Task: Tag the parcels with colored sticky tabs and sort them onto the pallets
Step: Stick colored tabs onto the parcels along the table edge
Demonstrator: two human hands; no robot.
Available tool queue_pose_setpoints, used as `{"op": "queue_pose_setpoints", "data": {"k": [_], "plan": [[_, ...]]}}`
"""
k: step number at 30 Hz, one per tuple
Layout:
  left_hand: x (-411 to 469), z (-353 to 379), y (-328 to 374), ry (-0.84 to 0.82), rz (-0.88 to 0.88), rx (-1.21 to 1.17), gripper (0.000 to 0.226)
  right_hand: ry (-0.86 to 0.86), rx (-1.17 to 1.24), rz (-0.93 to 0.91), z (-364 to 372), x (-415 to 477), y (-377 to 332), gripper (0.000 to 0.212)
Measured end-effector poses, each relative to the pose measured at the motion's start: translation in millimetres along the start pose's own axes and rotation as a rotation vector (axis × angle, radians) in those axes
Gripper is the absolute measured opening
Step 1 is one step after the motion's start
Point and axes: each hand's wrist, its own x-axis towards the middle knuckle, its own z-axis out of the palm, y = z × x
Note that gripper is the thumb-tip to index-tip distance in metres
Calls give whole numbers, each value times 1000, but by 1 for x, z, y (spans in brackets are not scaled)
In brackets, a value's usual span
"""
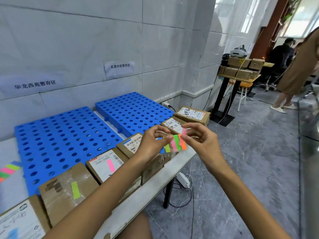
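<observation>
My left hand (152, 144) pinches a clear sheet of coloured sticky tabs (176, 144) above the table's front edge. My right hand (198, 138) pinches a pink tab (184, 131) at the sheet's top right. Below them a row of cardboard parcels runs along the table edge. One parcel (67, 188) carries a green tab, the one beside it (107, 163) a pink tab. A parcel (131, 144) lies partly hidden under my left hand. Two blue perforated pallets (60, 140) (133, 109) lie by the wall.
A second tab sheet (8, 170) lies at the table's left edge. Two more parcels (192, 114) sit at the table's far right end. A power strip (183, 180) with cables lies on the floor. A stand with boxes (240, 69) and people are at the right.
</observation>
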Motion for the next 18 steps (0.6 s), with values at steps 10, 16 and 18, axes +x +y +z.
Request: {"op": "queue_pose_setpoints", "data": {"k": [10, 16, 18], "plan": [[10, -13, 4, 125, 31, 61, 10, 140, -2, 27, -13, 20, 3, 9], [59, -44, 12, 371, 44, 44, 11, 82, -271, 152, -23, 87, 32, 11], [74, -46, 10, 407, 59, 50, 11, 4, -354, 211, -18, 110, 49, 14]]}}
